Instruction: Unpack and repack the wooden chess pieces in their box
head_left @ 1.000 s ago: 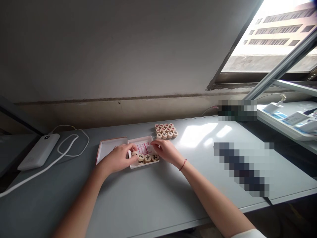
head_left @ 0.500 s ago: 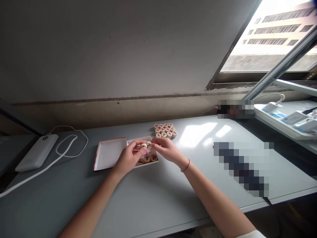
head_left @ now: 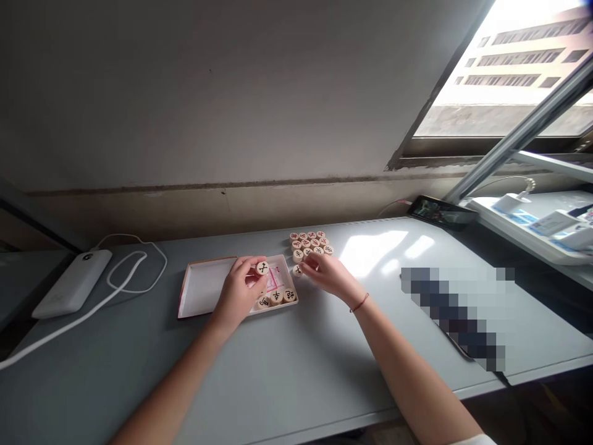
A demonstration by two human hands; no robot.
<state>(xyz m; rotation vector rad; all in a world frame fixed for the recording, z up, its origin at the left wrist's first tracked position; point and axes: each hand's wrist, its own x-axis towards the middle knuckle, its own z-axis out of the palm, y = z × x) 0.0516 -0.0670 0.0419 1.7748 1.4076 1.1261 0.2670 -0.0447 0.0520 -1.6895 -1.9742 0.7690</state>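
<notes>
My left hand pinches a round wooden xiangqi piece with a black character, held above an open shallow box. My right hand is closed at the fingertips around another xiangqi piece, just right of the box at the near row of a block of pieces; whether this piece rests on the table I cannot tell. The block of xiangqi pieces stands in rows, red characters at the back, black ones nearer. Inside the box several black-character pieces line the near side, beside a pink-printed patch.
The white-lined box lid lies left of the box. Farther left are a white power bank and its looping cable. A phone leans at the back right, and a blurred dark object lies at right.
My right hand has moved right, away from my left hand and the box, to the near side of the block with a piece. My left hand still holds its piece, face now visible.
</notes>
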